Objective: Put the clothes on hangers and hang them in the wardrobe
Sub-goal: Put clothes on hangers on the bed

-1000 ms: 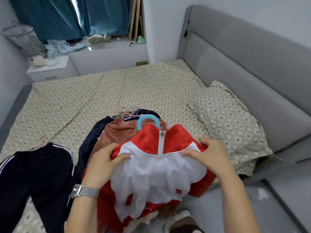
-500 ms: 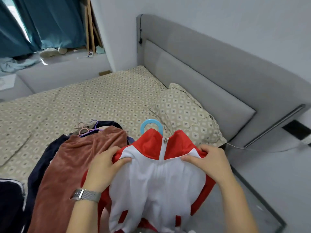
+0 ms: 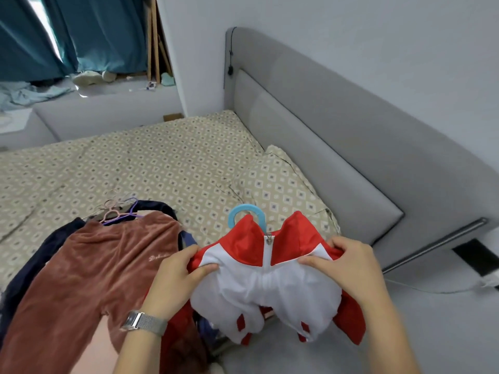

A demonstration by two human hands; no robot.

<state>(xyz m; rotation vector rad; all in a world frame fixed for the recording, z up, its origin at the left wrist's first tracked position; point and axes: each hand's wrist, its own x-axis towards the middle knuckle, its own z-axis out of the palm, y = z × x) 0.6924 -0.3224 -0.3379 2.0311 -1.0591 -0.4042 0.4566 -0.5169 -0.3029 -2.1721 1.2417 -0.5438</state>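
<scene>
One red-and-white jacket on one blue hanger, two gripping hands.

Two hands in shot, the left hand and the right hand; one red-and-white jacket between them; one blue hanger hooking out at its collar; three garments counted on the bed, the jacket, one rust-brown velvety piece and one navy piece under it; a tangle of pink and purple hangers, too knotted to count; one patterned pillow; one wristwatch; one grey headboard; two teal curtains.
</scene>
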